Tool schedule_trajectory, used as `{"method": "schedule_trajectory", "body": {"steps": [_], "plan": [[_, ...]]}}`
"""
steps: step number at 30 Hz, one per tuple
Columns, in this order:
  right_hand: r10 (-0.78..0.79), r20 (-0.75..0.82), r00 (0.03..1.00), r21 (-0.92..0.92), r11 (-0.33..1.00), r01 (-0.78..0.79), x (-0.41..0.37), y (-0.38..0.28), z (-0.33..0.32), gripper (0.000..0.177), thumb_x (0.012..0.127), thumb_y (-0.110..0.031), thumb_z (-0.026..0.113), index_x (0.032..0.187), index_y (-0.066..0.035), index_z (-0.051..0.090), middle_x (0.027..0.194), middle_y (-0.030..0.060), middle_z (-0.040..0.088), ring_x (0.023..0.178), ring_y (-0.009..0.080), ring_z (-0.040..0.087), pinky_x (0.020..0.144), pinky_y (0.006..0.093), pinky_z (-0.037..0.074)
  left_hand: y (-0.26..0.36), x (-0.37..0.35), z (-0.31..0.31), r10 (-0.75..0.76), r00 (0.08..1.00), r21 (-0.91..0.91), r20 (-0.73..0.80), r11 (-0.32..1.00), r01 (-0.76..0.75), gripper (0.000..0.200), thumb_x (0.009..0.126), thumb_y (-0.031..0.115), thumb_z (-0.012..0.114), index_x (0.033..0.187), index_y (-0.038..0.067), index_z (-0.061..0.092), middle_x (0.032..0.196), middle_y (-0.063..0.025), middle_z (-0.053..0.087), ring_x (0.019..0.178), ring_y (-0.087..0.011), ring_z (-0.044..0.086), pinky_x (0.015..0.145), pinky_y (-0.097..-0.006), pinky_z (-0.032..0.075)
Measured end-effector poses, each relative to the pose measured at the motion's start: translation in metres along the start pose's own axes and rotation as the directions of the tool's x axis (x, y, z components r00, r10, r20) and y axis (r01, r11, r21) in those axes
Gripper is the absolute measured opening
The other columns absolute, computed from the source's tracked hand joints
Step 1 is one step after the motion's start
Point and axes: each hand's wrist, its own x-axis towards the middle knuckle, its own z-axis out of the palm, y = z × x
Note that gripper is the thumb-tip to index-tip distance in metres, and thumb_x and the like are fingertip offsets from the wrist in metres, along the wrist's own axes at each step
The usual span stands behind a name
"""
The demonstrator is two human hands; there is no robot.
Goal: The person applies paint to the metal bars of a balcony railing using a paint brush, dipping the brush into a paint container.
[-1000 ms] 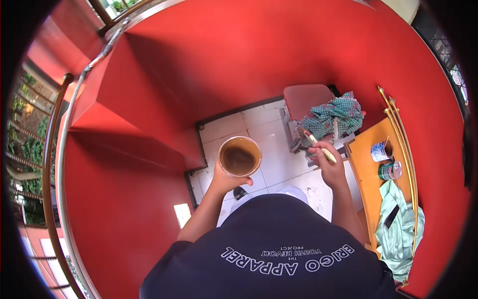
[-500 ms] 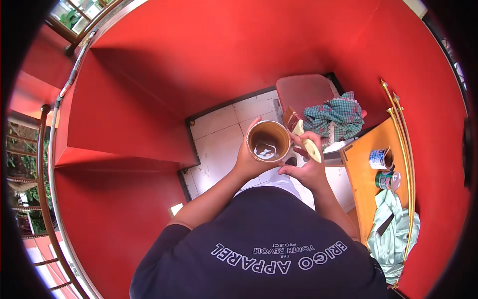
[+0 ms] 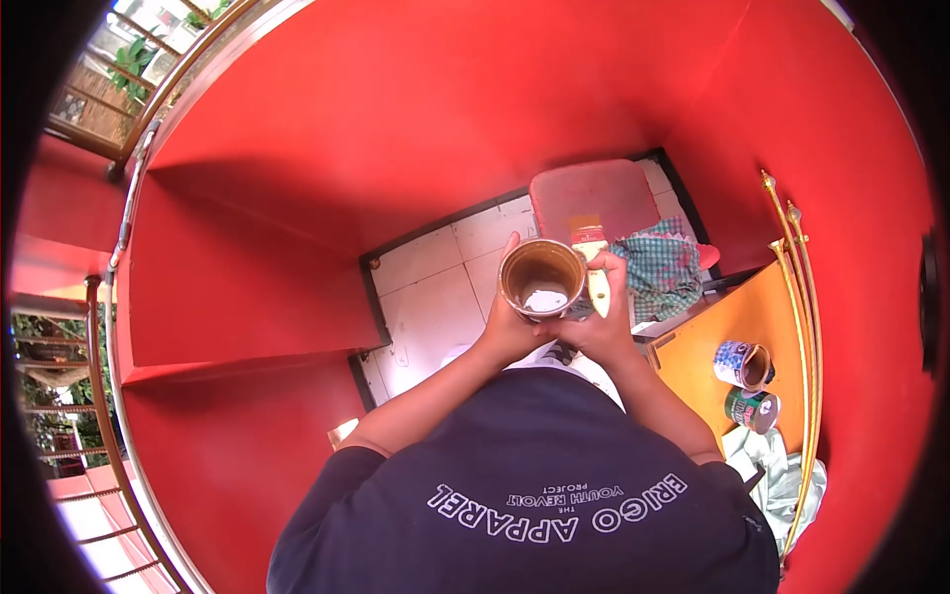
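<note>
At the far left, a curved metal railing (image 3: 109, 327) runs along the red wall (image 3: 297, 148). Below it is a patch of white tiled floor (image 3: 426, 287).

The left hand (image 3: 510, 332) comes up from 7 o'clock and holds a round cup (image 3: 539, 279) of brown liquid. The cup stands upright with its open mouth facing the camera. The fingers (image 3: 507, 297) are clamped on its wall, wrapping the side from about 7 to 10 o'clock, and one fingertip reaches the rim near 11 o'clock. The rest of the rim shows bare.

Just beside the cup at its 3 o'clock is a paintbrush (image 3: 594, 262), held by the right hand (image 3: 599, 327). That hand's fingers (image 3: 614, 265) are closed around the pale handle. The bristles point towards 12 o'clock and stand clear above the knuckles, outside the cup and close to its rim. The two hands touch beneath the cup at about 5 o'clock.

At 12 o'clock from the brush is a red stool (image 3: 589, 193). A green checked cloth (image 3: 668, 267) lies at 3 o'clock from the right hand. Further right is an orange table (image 3: 693, 346) with a patterned can (image 3: 742, 363) and a green can (image 3: 752, 408) close together on it. A pale green cloth (image 3: 782, 475) lies at 6 o'clock from the cans. Gold rods (image 3: 807, 297) run along the table's right edge.
</note>
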Motion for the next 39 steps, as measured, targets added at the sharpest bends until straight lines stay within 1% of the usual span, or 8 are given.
{"method": "schedule_trajectory", "body": {"steps": [4, 10, 18, 23, 28, 32, 38, 39], "plan": [[-0.003, -0.076, 0.997, -0.096, 0.995, -0.005, 0.014, -0.010, -0.004, 0.091, 0.050, -0.021, 0.099, 0.112, -0.010, 0.034, 0.109, 0.0110, 0.061, 0.104, 0.0206, 0.062, 0.089, 0.0330, 0.050, -0.019, 0.022, 0.000, 0.071, 0.990, 0.082, 0.121, 0.993, -0.081, 0.126, 0.062, 0.014, 0.088, 0.152, 0.002, 0.002, 0.143, -0.0148, 0.039, 0.134, -0.0266, 0.040, 0.112, -0.0390, 0.032], [0.079, -0.268, 0.960, 0.108, 0.993, -0.052, 0.019, 0.011, -0.004, 0.084, 0.057, -0.022, 0.096, 0.112, -0.009, 0.034, 0.108, 0.0110, 0.060, 0.104, 0.0195, 0.061, 0.089, 0.0331, 0.050, -0.027, 0.064, 0.000, 0.091, 0.935, 0.185, 0.342, 0.969, -0.162, 0.129, 0.059, 0.018, 0.087, 0.152, 0.002, 0.000, 0.147, -0.0168, 0.027, 0.140, -0.0289, 0.031, 0.114, -0.0403, 0.028], [-0.060, -0.598, 0.799, 0.052, 0.992, 0.113, -0.008, 0.000, -0.012, 0.085, 0.064, -0.010, 0.091, 0.120, -0.010, 0.027, 0.124, 0.0140, 0.053, 0.119, 0.0233, 0.055, 0.101, 0.0374, 0.046, -0.016, 0.097, -0.005, 0.143, 0.723, -0.168, 0.676, 0.985, -0.038, 0.139, 0.061, 0.028, 0.089, 0.153, 0.010, -0.013, 0.151, -0.0227, 0.022, 0.140, -0.0353, 0.028, 0.109, -0.0499, 0.031], [-0.030, -0.782, 0.623, -0.074, 0.996, -0.045, -0.059, -0.011, -0.013, 0.087, 0.063, -0.010, 0.092, 0.120, -0.012, 0.026, 0.130, 0.0139, 0.047, 0.122, 0.0246, 0.052, 0.103, 0.0380, 0.044, -0.082, 0.121, -0.018, -0.335, 0.692, 0.088, 0.640, 0.926, 0.367, 0.122, 0.072, 0.030, 0.086, 0.155, 0.015, -0.002, 0.143, -0.0242, 0.038, 0.136, -0.0359, 0.037, 0.107, -0.0503, 0.034], [-0.101, -0.857, 0.506, -0.186, 0.975, -0.120, -0.109, -0.015, -0.016, 0.089, 0.060, -0.012, 0.094, 0.120, -0.014, 0.028, 0.137, 0.0159, 0.039, 0.126, 0.0265, 0.047, 0.106, 0.0406, 0.041, -0.123, 0.132, 0.015, -0.342, 0.683, 0.398, 0.645, 0.914, 0.081, 0.110, 0.072, 0.033, 0.085, 0.153, 0.005, 0.015, 0.138, -0.0262, 0.045, 0.130, -0.0401, 0.045, 0.108, -0.0478, 0.035], [-0.098, -0.894, 0.438, -0.163, 0.980, -0.114, -0.142, -0.012, -0.037, 0.091, 0.058, -0.014, 0.095, 0.120, -0.014, 0.028, 0.139, 0.0157, 0.038, 0.128, 0.0263, 0.045, 0.107, 0.0408, 0.039, -0.132, 0.118, 0.068, -0.279, 0.686, 0.544, 0.672, 0.814, -0.202, 0.125, 0.060, 0.049, 0.087, 0.152, 0.006, 0.014, 0.150, -0.0273, 0.029, 0.139, -0.0409, 0.032, 0.109, -0.0492, 0.034], [-0.219, -0.803, 0.554, -0.450, 0.832, -0.324, -0.192, -0.023, -0.114, 0.091, 0.058, -0.007, 0.093, 0.120, -0.012, 0.027, 0.131, 0.0139, 0.046, 0.121, 0.0206, 0.049, 0.101, 0.0366, 0.040, -0.129, 0.121, 0.143, -0.518, 0.788, 0.881, 0.332, 0.469, -0.063, 0.138, 0.053, 0.057, 0.088, 0.155, 0.015, 0.005, 0.160, -0.0196, 0.010, 0.145, -0.0394, 0.018, 0.111, -0.0567, 0.029], [-0.219, -0.805, 0.552, -0.418, 0.869, -0.265, -0.198, -0.024, -0.131, 0.090, 0.058, -0.007, 0.093, 0.119, -0.012, 0.027, 0.129, 0.0136, 0.047, 0.119, 0.0203, 0.051, 0.100, 0.0362, 0.040, -0.133, 0.118, 0.153, -0.529, 0.804, 0.921, 0.271, 0.385, -0.057, 0.140, 0.051, 0.056, 0.089, 0.155, 0.014, 0.004, 0.158, -0.0172, 0.019, 0.143, -0.0379, 0.026, 0.110, -0.0543, 0.031]]}}
